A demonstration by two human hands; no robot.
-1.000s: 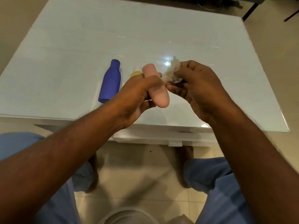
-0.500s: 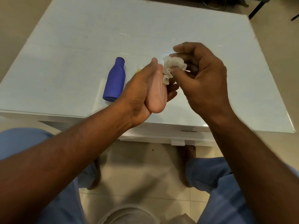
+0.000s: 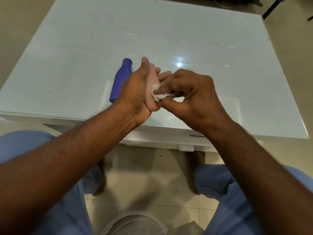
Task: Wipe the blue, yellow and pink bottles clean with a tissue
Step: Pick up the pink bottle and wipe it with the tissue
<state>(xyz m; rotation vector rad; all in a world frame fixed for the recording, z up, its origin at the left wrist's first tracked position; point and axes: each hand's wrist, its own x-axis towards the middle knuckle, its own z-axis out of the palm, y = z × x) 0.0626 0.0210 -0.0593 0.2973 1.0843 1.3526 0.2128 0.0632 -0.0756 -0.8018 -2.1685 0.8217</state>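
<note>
1. Setting: a tiled floor and, above it, a glossy white table (image 3: pixel 169 31) seen from overhead, its near edge just ahead of the seated person's knees. The top is bare apart from the items below.
2. Left hand (image 3: pixel 135 94): raised over the table's near edge and wrapped around the pink bottle, thumb pointing away from the camera.
3. Right hand (image 3: pixel 189 92): curled, with thumb and fingers pinched on the tissue. The two hands are together, meeting at the bottle.
4. Blue bottle (image 3: pixel 121 80): lying on its side on the table, neck pointing away, just left of the left hand and partly hidden behind it.
5. Pink bottle (image 3: pixel 153 99): held off the surface, its rounded base toward the camera; most of its body is covered by the left hand.
6. Tissue (image 3: pixel 158 94): a small crumpled white wad pressed against the pink bottle's side.
7. Yellow bottle: not visible; presumably behind the hands, though that cannot be confirmed.
8. Progress, as judged: the pink bottle is being wiped. Whether the blue and yellow are done cannot be told.
9. Markings: no brand, label or legible writing on any item.
</note>
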